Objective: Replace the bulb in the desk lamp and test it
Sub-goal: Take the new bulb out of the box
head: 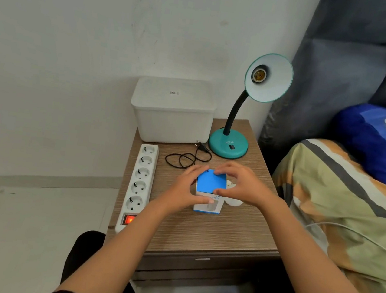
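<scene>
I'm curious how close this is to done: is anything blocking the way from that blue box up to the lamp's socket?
Nothing visible. The socket is empty and faces out of the open shade. Both hands, left and right, are on the box, whose top looks closed, so any bulb inside is covered.

There is one lamp (244,118) with no bulb in it. One blue and white box (209,189) sits on the counter (213,231). There is one white tub (173,112), one power strip (138,183) with five holes, one black cord (186,159) and two hands.
</scene>
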Motion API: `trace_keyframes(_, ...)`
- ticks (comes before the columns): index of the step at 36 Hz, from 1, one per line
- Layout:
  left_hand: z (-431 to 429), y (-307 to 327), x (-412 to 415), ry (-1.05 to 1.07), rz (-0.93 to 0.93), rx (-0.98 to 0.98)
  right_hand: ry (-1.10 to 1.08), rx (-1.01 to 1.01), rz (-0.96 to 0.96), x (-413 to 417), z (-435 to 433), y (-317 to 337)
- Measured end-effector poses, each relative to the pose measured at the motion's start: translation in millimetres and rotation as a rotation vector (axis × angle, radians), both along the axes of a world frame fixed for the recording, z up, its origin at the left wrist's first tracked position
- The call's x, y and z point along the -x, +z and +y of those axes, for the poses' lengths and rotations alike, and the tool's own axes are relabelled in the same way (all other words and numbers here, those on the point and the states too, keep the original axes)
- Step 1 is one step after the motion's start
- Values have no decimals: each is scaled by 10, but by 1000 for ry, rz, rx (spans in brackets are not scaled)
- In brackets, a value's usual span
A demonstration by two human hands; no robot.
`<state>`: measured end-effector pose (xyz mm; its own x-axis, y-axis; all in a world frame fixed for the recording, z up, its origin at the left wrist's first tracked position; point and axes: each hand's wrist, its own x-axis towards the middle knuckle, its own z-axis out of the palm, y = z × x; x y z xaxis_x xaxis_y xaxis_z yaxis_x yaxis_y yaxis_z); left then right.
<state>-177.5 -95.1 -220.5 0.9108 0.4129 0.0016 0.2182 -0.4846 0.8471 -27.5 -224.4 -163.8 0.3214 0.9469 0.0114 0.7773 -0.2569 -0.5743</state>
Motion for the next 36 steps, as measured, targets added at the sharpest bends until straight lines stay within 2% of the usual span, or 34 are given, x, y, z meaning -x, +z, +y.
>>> trace_keyframes(9,2,6,4,-8,3,12,30,39,-66,12,39,-6)
trace_keyframes(20,17,-14,9,5,-30,32,36,-339,-234,244,-203,-183)
trace_keyframes(25,1,-8,15,11,-24,96,-88,-510,-144,209,-124,-67)
trace_keyframes(30,-52,-43,14,25,-74,177,-266,-497,21,84,87,68)
trace_keyframes(36,-89,-30,24,49,-100,194,-350,-468,100,15,259,140)
